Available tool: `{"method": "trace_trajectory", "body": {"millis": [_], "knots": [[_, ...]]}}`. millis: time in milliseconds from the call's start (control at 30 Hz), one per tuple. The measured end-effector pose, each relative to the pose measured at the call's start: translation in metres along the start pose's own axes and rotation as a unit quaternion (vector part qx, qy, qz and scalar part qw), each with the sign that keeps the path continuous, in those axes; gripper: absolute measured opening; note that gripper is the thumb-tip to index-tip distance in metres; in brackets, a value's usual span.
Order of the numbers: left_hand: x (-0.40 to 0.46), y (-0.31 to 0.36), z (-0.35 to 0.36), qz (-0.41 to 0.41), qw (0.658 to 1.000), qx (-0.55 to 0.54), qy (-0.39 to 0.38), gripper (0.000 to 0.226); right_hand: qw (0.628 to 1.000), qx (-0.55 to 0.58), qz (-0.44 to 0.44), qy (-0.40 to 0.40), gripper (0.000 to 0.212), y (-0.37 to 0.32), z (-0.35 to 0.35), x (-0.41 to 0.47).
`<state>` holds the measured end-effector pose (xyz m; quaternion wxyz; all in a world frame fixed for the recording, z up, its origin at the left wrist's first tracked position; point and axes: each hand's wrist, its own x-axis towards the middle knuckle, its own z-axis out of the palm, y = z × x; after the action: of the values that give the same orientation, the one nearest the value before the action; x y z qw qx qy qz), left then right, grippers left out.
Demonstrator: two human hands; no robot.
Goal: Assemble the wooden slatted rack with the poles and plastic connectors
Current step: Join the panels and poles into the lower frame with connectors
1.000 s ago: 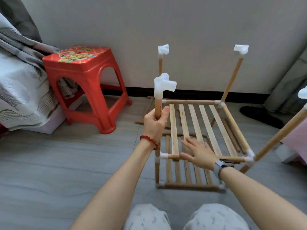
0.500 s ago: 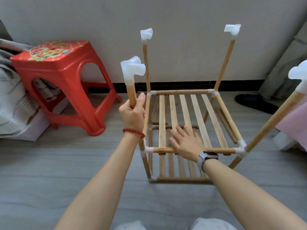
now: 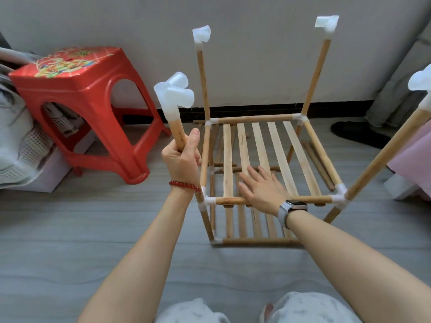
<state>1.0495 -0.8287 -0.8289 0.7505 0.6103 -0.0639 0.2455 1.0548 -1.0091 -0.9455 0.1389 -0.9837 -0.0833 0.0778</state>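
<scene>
- Left hand [image 3: 180,157], at 9 o'clock of the frame, wrapped round the near-left wooden upright pole [image 3: 178,136] just under its white plastic elbow connector [image 3: 173,94].
- Right hand [image 3: 262,188] flat, fingers straight, pressing on the pale wooden slats of the middle shelf [image 3: 277,155].
- Done, by the look: bottom shelf [image 3: 256,241], middle shelf, four uprights capped with connectors.
- Left, probably: top rails and slats; spare wooden sticks [image 3: 318,164] on the floor at 3 o'clock.
- Red plastic stool [image 3: 79,108] at 10 o'clock.
</scene>
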Motion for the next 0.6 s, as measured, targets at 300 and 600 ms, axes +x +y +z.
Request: {"method": "trace_trajectory", "body": {"millis": [300, 600], "knots": [[-0.004, 0.007, 0.004, -0.036, 0.999, 0.019, 0.008, 0.049, 0.999, -0.004, 0.009, -0.037, 0.051, -0.001, -0.004, -0.009], [-0.003, 0.018, -0.022, -0.141, 0.957, 0.207, -0.144, 0.027, 0.994, -0.024, -0.092, -0.057, 0.035, -0.014, -0.023, -0.043]]}}
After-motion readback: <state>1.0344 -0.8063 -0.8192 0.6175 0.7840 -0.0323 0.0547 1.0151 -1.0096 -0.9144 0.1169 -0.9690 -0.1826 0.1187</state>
